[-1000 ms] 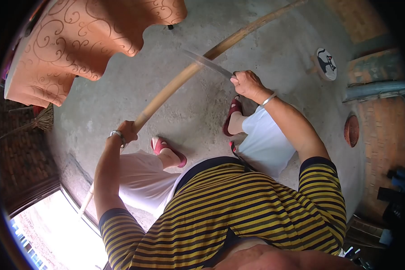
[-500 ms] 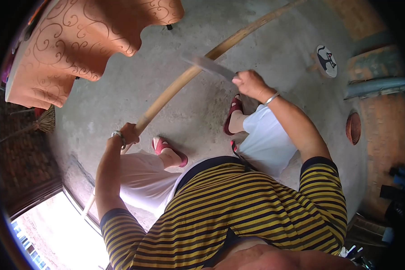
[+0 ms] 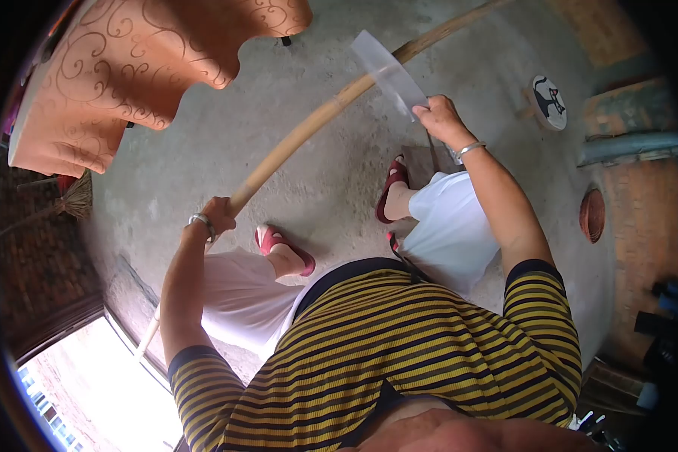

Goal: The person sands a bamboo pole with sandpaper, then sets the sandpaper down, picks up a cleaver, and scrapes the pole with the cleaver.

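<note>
A: Floor and room?
B: Grey floor (image 3: 324, 196). Cloth (image 3: 135, 68), 10 o'clock. Cat-pictured disc (image 3: 549, 103), 2. Basket (image 3: 591, 215), 3.
A: Hands?
B: Left hand (image 3: 218, 217), 9: curled round pole (image 3: 303, 138), which slants from 8 to 1. Right hand (image 3: 440, 119), between 1 and 2: clenched on blurred blade (image 3: 396, 77), crossing pole; contact unclear.
A: Since half a second ago?
B: Blade farther from left hand, toward 1.

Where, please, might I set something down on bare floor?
Bare floor lies between the pole and the orange cloth, and between the right hand and the cat-painted disc. It's crowded where the blade crosses the pole.
</note>
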The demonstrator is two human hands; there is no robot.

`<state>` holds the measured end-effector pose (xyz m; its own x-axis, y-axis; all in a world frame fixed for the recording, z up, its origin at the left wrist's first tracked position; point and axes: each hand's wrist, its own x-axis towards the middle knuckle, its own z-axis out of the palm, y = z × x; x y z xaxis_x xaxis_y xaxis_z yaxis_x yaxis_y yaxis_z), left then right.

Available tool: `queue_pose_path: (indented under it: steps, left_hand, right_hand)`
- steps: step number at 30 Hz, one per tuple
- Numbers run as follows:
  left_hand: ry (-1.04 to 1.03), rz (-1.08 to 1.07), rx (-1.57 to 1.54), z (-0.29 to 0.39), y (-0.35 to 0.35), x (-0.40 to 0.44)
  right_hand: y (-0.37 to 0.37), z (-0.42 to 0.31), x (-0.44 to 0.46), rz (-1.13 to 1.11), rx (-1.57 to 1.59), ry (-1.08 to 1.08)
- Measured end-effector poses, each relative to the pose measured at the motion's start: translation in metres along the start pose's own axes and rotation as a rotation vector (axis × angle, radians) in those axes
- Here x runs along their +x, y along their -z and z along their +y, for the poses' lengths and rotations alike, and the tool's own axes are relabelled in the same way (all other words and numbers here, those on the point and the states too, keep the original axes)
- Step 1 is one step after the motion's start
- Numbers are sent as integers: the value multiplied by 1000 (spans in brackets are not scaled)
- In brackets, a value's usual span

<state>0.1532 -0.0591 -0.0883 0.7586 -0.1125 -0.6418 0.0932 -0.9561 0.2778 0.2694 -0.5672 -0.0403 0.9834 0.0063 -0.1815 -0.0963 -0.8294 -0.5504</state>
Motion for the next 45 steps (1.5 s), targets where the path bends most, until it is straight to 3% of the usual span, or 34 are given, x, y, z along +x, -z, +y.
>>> queue_pose_path:
  steps: [3,10,13,15,17,23,25,27,33,35,37,43,45]
  left_hand:
    - [-25,-7,31,3,5,3]
    - [50,-180,-32,6,10,-1]
    - [14,-186,-57,-12,-3,7]
    - [4,-166,-24,-4,3,3]
    - [20,-187,-36,9,14,-2]
    - [64,-253,-128,4,14,1]
    - [31,-292,-237,-14,-1,14]
    - [61,-260,-143,15,16,-9]
    - [90,-307,-276,2,7,-2]
    - [98,-315,-302,4,9,-2]
    - [112,-313,-304,9,14,-6]
    - [79,-310,-373,8,14,-7]
    - [57,-306,-383,6,12,-4]
  right_hand:
    - [-20,4,-2,113,-337,249]
    - [-34,-33,-39,-122,-222,432]
    - [-13,-13,-11,-14,-112,224]
    - [-2,1,4,170,33,165]
    - [-17,1,5,151,-12,107]
    - [-39,-19,-36,-47,-97,446]
    - [-27,-17,-31,-128,33,345]
    - [-8,-20,-22,-405,435,-49]
    - [-10,-9,-11,-263,806,-95]
    - [-19,-14,-16,-356,666,-90]
    - [-21,-16,-21,-375,695,-28]
    - [-5,-17,-17,-363,767,-118]
    - [-12,-24,-27,-525,669,-73]
